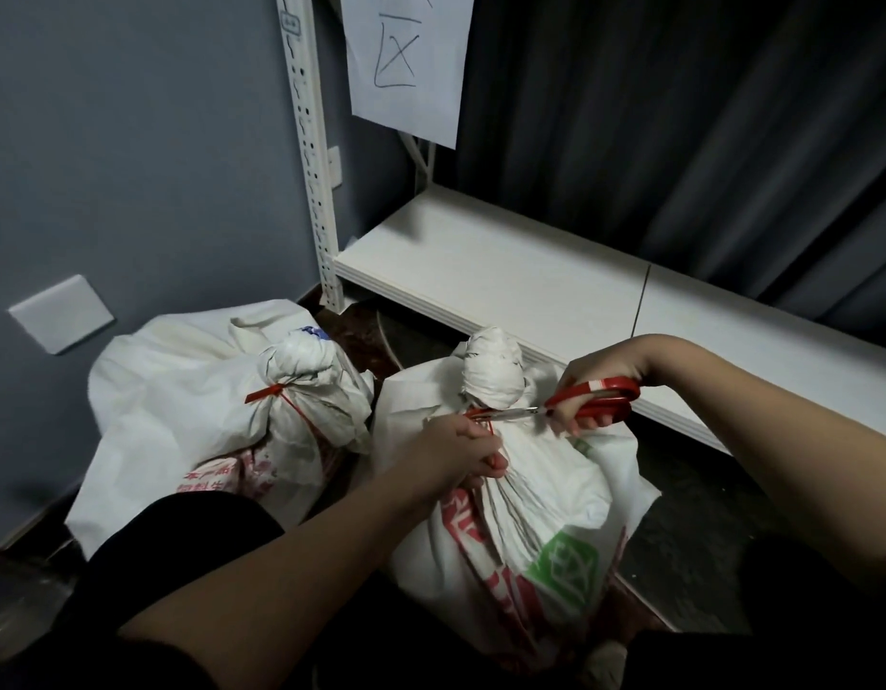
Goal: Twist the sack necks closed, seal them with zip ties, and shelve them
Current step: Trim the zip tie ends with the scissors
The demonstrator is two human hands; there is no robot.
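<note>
Sacks, two of them, white and printed with red and green, sit on the dark floor in front of us, just before a low white shelf [506, 261]. We are crouched over the nearer sack [525, 495], on our right, whose neck is twisted into a tight knob at the top. Our left hand [468, 453] is curled round the gathered fabric just below that knob, and it seems to pinch the tail of a red zip tie [487, 424] there, though the tie is thin and partly hidden by our fingers. Our right hand [588, 395] grips red-handled scissors [580, 401], fingers through the loops, with the metal blades pointing left and meeting the tie beside the neck. The other sack [197, 390] lies to the left near a grey-blue wall, its neck already bound with a red zip tie [267, 391] whose end sticks out sideways. A white perforated shelf post [311, 156] rises behind it, with a paper sign [406, 62] hanging above the shelf and dark curtains [680, 132] behind.
</note>
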